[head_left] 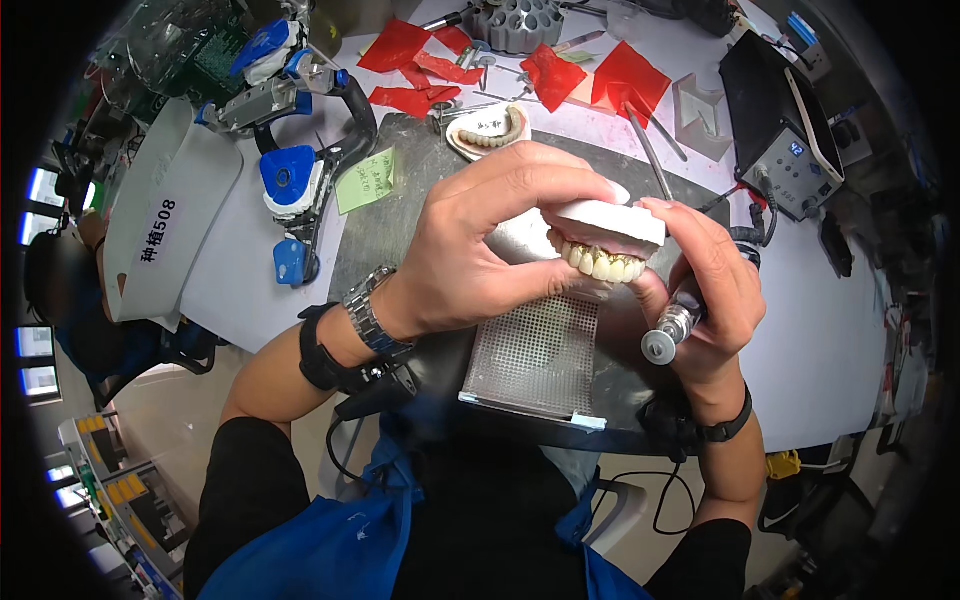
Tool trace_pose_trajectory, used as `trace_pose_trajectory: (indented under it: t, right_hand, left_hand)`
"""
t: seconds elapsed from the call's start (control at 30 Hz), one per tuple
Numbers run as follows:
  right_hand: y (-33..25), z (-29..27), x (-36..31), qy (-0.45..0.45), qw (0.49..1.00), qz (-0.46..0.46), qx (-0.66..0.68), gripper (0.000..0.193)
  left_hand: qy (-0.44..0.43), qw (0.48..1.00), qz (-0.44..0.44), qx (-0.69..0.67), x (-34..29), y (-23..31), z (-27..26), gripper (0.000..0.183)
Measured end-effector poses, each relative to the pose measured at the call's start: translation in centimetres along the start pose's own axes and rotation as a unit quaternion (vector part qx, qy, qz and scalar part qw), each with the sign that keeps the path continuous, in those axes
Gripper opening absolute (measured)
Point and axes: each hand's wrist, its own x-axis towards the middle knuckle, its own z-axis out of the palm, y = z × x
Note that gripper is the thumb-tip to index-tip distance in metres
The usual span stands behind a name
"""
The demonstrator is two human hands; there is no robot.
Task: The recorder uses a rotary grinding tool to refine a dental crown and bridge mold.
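Between my two hands is a white plaster dental cast (612, 222) with pink gum and a row of ivory teeth (605, 262) edged in gold along the gum line. My left hand (475, 245) grips its left side, thumb below and fingers over the top. At the cast's right side, fingertips of my right hand (725, 290) touch it. That hand also holds a silver dental handpiece (678, 325), its round end pointing down toward me. Part of the handpiece is hidden by my fingers. A perforated metal grate (535, 350) lies beneath the cast.
Left of the grey work board stands a blue-and-black articulator (285, 175), near a green note (367, 182) and a white tray (175, 220). Another toothed cast (490, 133) sits behind my hands. Red wax sheets (395, 45) and tools lie farther back. A black control box (790, 150) stands right.
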Motion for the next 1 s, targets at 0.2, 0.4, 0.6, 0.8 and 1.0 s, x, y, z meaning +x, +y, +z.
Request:
trace_pose_trajectory:
  t: [0.2,0.4,0.6,0.8,1.0]
  right_hand:
    - [0.2,0.4,-0.3,0.039,0.999,-0.007,0.020,0.040]
    - [0.4,0.6,-0.4,0.048,0.999,-0.010,0.021,0.043]
    - [0.6,0.7,-0.4,0.046,0.999,-0.016,0.013,0.044]
    - [0.8,0.6,-0.5,0.040,0.999,-0.005,0.012,0.043]
    - [1.0,0.6,-0.5,0.020,0.999,-0.028,0.007,0.042]
  left_hand:
    - [-0.003,0.999,0.048,0.021,0.2,-0.1,0.0,0.051]
    - [-0.005,0.998,0.060,0.028,0.5,-0.3,-0.1,0.052]
    - [-0.005,0.998,0.049,0.037,0.4,-0.6,0.0,0.050]
    - [-0.002,0.999,0.042,0.014,0.3,-0.9,0.0,0.049]
    - [-0.014,0.999,0.038,0.020,0.2,-0.7,-0.4,0.049]
